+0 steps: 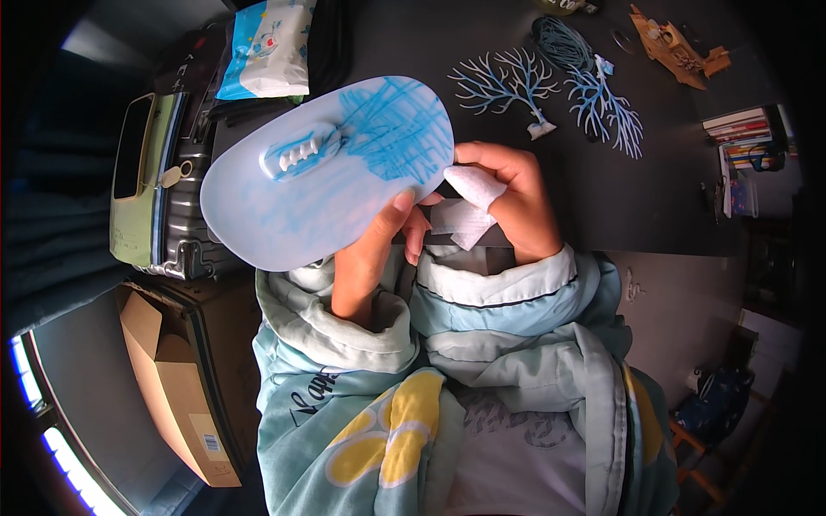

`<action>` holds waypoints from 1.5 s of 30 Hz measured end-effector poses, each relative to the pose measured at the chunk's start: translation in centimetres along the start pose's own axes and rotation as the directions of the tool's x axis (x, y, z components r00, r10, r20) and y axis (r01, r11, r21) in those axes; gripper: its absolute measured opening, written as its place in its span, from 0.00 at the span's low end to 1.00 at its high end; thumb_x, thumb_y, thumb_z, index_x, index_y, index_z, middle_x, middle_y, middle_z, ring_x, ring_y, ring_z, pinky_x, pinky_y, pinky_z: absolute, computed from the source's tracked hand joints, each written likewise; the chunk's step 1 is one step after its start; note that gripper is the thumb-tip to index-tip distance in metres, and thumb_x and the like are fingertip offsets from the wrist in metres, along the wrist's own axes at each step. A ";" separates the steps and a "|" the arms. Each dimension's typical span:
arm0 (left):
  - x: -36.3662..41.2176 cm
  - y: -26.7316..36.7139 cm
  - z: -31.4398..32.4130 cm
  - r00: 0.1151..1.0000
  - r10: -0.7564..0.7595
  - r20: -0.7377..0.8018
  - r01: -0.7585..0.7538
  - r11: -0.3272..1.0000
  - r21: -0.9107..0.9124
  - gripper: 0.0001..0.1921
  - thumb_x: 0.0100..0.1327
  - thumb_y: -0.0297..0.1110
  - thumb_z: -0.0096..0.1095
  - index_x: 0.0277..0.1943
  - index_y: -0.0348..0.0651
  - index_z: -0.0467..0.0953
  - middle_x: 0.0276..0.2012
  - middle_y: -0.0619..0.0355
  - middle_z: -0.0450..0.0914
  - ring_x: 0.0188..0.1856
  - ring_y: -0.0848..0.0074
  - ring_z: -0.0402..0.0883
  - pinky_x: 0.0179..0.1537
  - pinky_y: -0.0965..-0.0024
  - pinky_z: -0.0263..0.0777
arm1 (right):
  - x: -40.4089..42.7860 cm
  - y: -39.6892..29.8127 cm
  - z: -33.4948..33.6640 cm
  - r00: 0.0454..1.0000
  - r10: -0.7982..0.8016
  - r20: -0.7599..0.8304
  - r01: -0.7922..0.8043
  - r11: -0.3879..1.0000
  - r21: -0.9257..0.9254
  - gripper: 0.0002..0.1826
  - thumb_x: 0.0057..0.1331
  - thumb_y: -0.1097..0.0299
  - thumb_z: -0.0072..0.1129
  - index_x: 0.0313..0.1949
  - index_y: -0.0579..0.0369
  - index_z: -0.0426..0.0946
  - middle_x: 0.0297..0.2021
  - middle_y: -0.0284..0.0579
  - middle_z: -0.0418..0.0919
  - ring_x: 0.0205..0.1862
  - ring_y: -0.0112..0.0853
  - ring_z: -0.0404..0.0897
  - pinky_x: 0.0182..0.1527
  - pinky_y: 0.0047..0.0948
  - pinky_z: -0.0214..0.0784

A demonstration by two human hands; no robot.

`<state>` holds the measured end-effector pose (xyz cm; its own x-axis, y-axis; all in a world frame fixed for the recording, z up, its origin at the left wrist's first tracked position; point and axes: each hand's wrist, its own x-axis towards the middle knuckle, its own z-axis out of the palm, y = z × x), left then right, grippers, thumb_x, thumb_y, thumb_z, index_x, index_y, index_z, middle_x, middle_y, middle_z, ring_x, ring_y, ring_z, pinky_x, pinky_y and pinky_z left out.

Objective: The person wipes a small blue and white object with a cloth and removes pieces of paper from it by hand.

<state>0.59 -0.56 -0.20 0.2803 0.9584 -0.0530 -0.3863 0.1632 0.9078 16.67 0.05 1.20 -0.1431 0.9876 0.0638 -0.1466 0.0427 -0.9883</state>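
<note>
My left hand grips the lower right edge of an oval, whitish plastic plate, with the thumb on top. Dense blue strokes cover the plate's upper right part, and a paler blue smear spreads over the rest. A raised oval in its middle bears a small white ridged piece. At the plate's right edge is my right hand, its thumb wrapped in a white wipe whose loose end hangs below. The right index fingertip reaches the plate's rim. What the fingers do underneath is hidden.
On the dark table lie two blue-and-white branching coral-like pieces, a coil of dark cord and a wooden model ship. At left are a wipes packet, a phone, a ribbed metallic case and a cardboard box.
</note>
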 end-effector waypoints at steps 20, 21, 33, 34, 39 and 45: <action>0.0 0.1 -0.2 0.997 0.039 0.064 -0.042 0.998 0.038 0.18 0.60 0.38 0.47 0.34 0.25 0.71 0.13 0.57 0.68 0.13 0.79 0.65 0.19 0.80 0.59 | -0.1 0.3 -0.1 0.999 0.034 -0.022 -0.033 0.999 0.026 0.14 0.49 0.84 0.48 0.37 0.67 0.73 0.30 0.40 0.76 0.32 0.20 0.72 0.34 0.18 0.65; 0.0 -0.1 -0.2 0.998 0.024 0.053 -0.026 0.999 0.030 0.18 0.60 0.38 0.46 0.34 0.25 0.71 0.13 0.57 0.68 0.13 0.79 0.65 0.19 0.80 0.60 | -0.1 0.1 0.0 0.999 0.049 -0.017 -0.048 0.998 0.048 0.14 0.48 0.84 0.48 0.37 0.67 0.73 0.30 0.40 0.76 0.32 0.20 0.72 0.34 0.18 0.65; -0.1 -0.2 -0.1 0.999 0.004 0.048 -0.005 1.000 0.019 0.18 0.61 0.38 0.46 0.35 0.25 0.70 0.14 0.57 0.68 0.14 0.79 0.65 0.19 0.80 0.59 | -0.2 0.2 -0.4 0.994 0.086 -0.061 -0.082 0.995 0.063 0.18 0.48 0.85 0.43 0.39 0.65 0.74 0.29 0.41 0.76 0.29 0.19 0.71 0.29 0.16 0.63; -0.1 -0.2 -0.1 0.999 0.004 0.052 -0.005 1.000 0.020 0.18 0.61 0.38 0.46 0.35 0.25 0.70 0.13 0.57 0.68 0.14 0.79 0.65 0.19 0.80 0.59 | -0.2 0.2 -0.4 0.994 0.085 -0.061 -0.082 0.995 0.063 0.18 0.48 0.85 0.43 0.39 0.65 0.74 0.29 0.41 0.76 0.29 0.19 0.71 0.29 0.16 0.63; 0.1 0.1 -0.2 0.995 0.038 0.089 -0.040 0.999 0.028 0.18 0.61 0.38 0.46 0.34 0.25 0.70 0.13 0.57 0.68 0.14 0.79 0.65 0.19 0.80 0.59 | -0.1 -0.1 0.1 0.995 0.041 -0.095 -0.041 0.999 0.007 0.16 0.49 0.84 0.45 0.38 0.65 0.74 0.27 0.38 0.75 0.30 0.18 0.71 0.31 0.16 0.62; 0.0 0.0 -0.2 0.998 0.028 0.061 -0.029 0.999 0.026 0.18 0.61 0.38 0.46 0.34 0.26 0.70 0.13 0.57 0.68 0.13 0.79 0.65 0.20 0.80 0.59 | 0.0 0.1 0.0 0.999 0.049 0.004 -0.049 0.999 -0.006 0.13 0.49 0.84 0.47 0.36 0.66 0.73 0.27 0.36 0.74 0.31 0.18 0.70 0.32 0.16 0.62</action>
<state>0.43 -0.49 -0.33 0.3223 0.9466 -0.0024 -0.3714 0.1288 0.9195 16.68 0.09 1.10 -0.1545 0.9879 0.0159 -0.1338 -0.0050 -0.9910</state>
